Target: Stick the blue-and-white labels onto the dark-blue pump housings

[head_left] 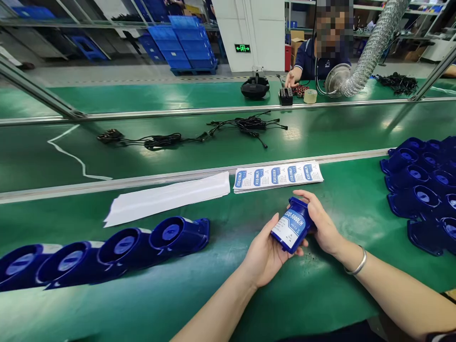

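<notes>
Both my hands hold a blue plastic housing (pixel 298 216) above the green bench, its white and blue label facing up. My left hand (pixel 261 256) cups it from below and the left, thumb along its edge. At its right side, my right hand (pixel 322 223) grips it with the fingers partly hidden behind. Just beyond lies a stack of printed label sheets (pixel 278 176) showing several labels. Left of that are blank white strips (pixel 171 198). A row of several blue housings (pixel 124 247) lies at the left.
More blue housings (pixel 423 190) are grouped at the right. Black cables (pixel 156 141) lie beyond the pale divider strip (pixel 178 175). A metal frame bar (pixel 178 112) crosses the bench. Opposite, a person (pixel 306 59) works near a flexible duct (pixel 370 52) and a tape roll (pixel 310 96).
</notes>
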### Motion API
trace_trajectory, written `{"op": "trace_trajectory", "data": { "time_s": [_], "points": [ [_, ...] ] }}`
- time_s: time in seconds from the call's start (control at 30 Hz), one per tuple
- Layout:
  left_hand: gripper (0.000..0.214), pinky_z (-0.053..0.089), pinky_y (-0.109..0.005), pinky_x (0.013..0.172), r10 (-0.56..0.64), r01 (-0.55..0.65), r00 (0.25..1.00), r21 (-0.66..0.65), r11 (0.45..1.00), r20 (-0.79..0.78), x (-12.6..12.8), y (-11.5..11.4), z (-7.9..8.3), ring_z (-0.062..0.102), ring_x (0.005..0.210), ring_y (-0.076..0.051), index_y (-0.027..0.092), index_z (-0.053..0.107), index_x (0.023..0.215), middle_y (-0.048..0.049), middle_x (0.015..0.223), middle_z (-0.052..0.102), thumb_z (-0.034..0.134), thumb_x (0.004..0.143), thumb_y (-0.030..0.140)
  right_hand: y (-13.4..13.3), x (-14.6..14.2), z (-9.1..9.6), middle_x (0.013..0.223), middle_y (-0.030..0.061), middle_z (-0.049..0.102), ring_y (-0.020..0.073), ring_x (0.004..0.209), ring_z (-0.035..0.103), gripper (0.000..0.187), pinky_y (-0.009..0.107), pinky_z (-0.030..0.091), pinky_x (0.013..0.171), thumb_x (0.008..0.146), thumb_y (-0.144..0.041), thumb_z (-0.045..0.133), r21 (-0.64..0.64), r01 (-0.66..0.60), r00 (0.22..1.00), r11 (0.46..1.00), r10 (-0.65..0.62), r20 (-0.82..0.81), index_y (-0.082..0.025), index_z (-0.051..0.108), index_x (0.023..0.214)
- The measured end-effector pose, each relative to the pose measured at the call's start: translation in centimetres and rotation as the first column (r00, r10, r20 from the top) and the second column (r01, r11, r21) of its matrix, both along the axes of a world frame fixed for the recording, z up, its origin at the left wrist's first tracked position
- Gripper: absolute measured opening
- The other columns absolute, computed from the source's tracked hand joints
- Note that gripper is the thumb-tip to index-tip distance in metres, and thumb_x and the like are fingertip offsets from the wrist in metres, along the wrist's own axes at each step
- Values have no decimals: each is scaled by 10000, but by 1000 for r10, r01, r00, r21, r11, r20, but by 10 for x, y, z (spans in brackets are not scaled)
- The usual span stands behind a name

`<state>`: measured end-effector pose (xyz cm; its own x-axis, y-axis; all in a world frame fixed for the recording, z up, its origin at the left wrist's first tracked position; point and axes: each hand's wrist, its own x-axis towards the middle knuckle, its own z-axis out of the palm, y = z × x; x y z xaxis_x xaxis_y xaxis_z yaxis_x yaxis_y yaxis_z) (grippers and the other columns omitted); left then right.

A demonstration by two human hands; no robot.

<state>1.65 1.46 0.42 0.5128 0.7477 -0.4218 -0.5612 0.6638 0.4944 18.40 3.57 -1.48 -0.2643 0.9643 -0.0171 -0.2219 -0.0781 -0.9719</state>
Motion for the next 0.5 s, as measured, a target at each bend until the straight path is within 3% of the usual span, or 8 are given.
{"op": "trace_trajectory", "data": {
  "time_s": [0.2,0.37,0.5],
  "points": [
    [453,580,-349,693,38,-27,990,80,996,-136,0,1,1,733,851,-289,76,661,1171,-180,966,747,473,1012,456,-1,-2,2,1081,44,609,211,922,601,597,348,512,809,965,-620,545,-2,72,995,997,-72,74,-301,384,1442],
    [461,610,-378,721,99,-36,959,233,972,-265,-2,-2,-4,686,996,-293,164,612,1249,-151,1207,681,630,932,498,-2,-4,4,989,12,620,201,837,596,640,337,484,729,938,-624,576,-58,147,981,987,-138,138,-287,364,1440],
    [509,624,-360,721,151,-7,892,321,947,-426,-5,-2,-14,639,1042,-266,222,577,1306,-115,1309,593,686,894,501,-1,-4,3,949,-2,616,210,915,599,632,361,458,849,920,-622,609,-81,191,973,978,-178,145,-281,403,1410]
  ]
}}
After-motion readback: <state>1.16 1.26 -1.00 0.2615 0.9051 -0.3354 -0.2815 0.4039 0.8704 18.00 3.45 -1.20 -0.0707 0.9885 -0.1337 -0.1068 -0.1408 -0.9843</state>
